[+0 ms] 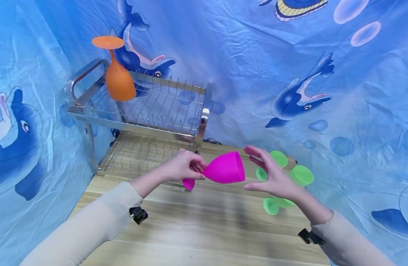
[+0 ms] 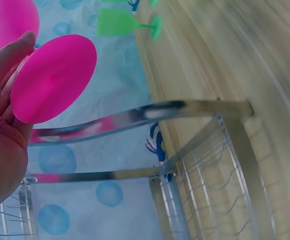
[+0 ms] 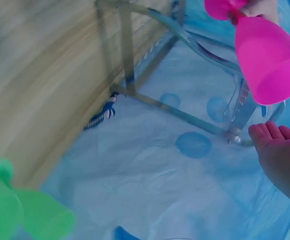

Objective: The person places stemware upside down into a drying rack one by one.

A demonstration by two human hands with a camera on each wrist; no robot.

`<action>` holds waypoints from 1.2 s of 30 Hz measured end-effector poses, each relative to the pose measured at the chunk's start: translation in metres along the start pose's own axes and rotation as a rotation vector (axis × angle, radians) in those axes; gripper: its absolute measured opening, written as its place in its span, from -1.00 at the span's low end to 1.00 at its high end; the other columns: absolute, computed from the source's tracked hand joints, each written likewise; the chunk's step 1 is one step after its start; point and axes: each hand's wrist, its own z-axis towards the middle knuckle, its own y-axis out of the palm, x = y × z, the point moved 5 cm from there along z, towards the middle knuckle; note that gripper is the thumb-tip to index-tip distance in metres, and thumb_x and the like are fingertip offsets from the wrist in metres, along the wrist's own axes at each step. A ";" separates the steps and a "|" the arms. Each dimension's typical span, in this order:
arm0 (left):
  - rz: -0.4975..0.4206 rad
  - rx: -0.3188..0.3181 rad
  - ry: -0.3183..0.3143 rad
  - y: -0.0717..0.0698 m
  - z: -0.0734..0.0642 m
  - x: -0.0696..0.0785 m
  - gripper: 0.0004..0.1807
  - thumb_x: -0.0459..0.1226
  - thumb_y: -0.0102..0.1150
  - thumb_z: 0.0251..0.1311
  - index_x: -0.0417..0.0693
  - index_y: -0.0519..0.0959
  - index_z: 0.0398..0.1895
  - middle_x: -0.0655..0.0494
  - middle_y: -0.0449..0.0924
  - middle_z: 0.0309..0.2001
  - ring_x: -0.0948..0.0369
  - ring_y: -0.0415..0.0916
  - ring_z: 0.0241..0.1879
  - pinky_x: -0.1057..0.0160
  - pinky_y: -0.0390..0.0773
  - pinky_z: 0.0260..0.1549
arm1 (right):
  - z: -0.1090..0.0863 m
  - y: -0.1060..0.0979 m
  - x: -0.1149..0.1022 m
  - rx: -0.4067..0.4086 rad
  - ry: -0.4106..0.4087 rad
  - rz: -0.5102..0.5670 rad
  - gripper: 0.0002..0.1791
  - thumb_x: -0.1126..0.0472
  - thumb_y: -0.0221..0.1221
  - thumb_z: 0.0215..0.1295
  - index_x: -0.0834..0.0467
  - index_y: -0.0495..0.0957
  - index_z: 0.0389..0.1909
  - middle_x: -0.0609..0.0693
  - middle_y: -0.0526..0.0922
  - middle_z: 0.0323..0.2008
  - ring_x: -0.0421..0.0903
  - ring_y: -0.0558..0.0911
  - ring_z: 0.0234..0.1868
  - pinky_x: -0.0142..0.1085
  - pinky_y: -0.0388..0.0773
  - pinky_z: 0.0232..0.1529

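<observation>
A magenta plastic goblet point(image 1: 225, 168) lies sideways in the air over the table, its mouth turned to the right. My left hand point(image 1: 184, 168) pinches it by the stem, with the round foot showing below the fingers; the left wrist view shows the underside of that foot point(image 2: 55, 80) close up. Just beyond the goblet's rim, my right hand point(image 1: 273, 175) has its thumb and fingers spread apart with nothing between them. In the right wrist view the goblet's bowl point(image 3: 267, 60) hangs above the right fingertips point(image 3: 267, 131), a small gap between them.
A two-tier metal dish rack point(image 1: 134, 125) stands at the back left. On its upper tier an orange goblet point(image 1: 120, 81) stands upside down. Several green goblets point(image 1: 301, 175) are grouped on the right of the wooden table point(image 1: 190, 232), behind my right hand. Blue patterned cloth point(image 1: 240, 74) hangs behind.
</observation>
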 end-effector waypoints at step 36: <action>0.217 0.245 0.280 -0.010 -0.065 0.073 -0.42 -0.12 0.71 0.03 -0.01 0.77 0.16 0.19 0.81 0.07 0.28 0.76 -0.02 0.17 0.78 -0.05 | -0.002 0.027 0.029 0.114 0.004 0.100 -0.10 0.45 0.61 0.01 0.27 0.43 0.41 0.16 0.52 0.34 -0.20 0.57 0.31 -0.38 0.58 0.31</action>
